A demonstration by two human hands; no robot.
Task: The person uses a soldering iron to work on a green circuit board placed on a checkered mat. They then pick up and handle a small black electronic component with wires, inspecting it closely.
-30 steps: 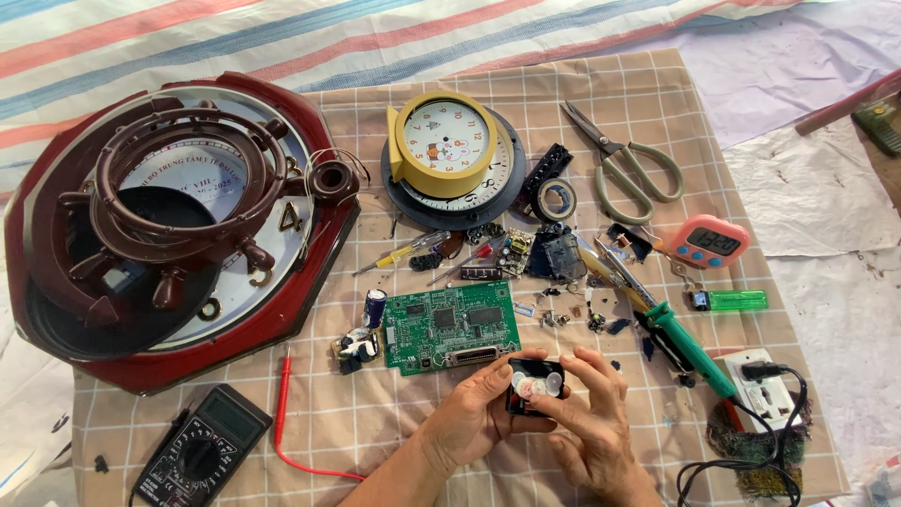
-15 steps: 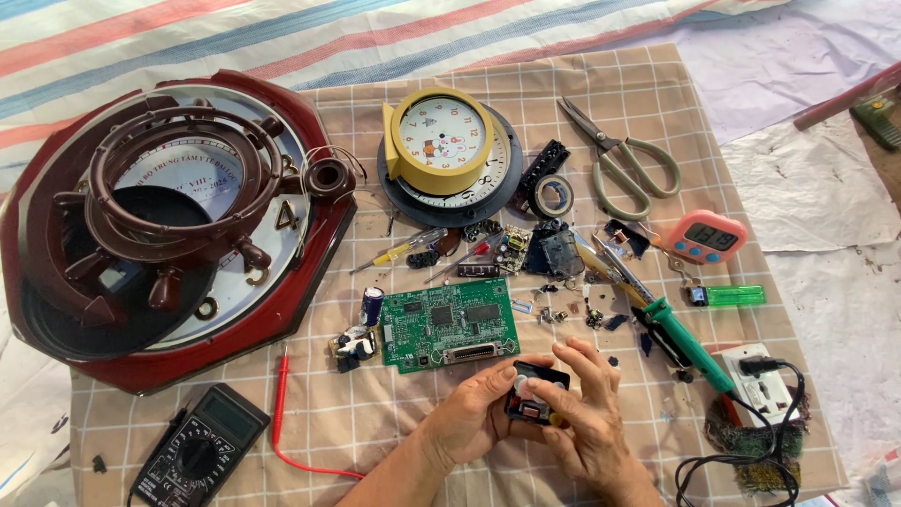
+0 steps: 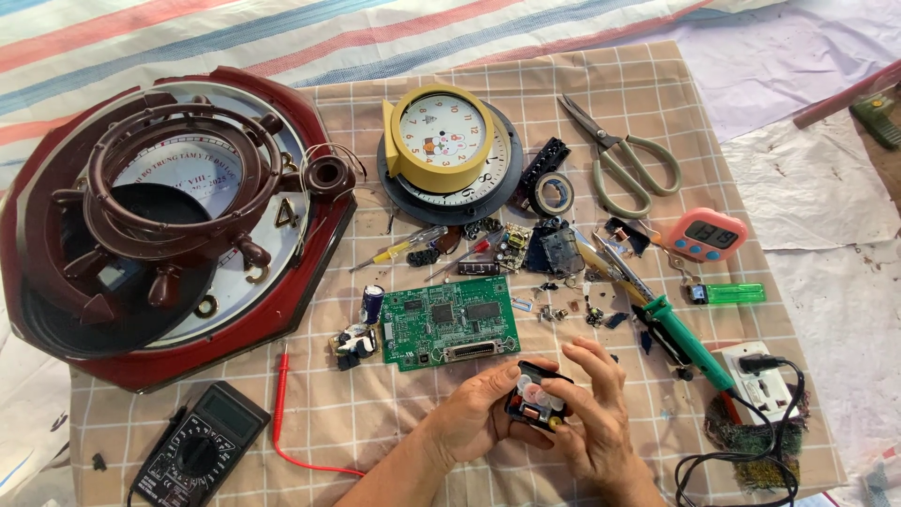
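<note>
Near the front edge of the checked cloth (image 3: 601, 94), the left hand (image 3: 469, 413) and right hand (image 3: 596, 418) both hold a small black clock box (image 3: 535, 402) tight, open side up so its little wheels show.

Single head-worn view, looking steeply down from above, moderately near, hands (image 3: 535, 413) at 6 o'clock, cloth (image 3: 375, 422) filling the frame

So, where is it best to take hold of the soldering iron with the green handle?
Grip the soldering iron around its green handle, probably coming from above: it lies flat and uncovered on the cloth, with the metal tip pointing up-left towards the small parts.
</note>
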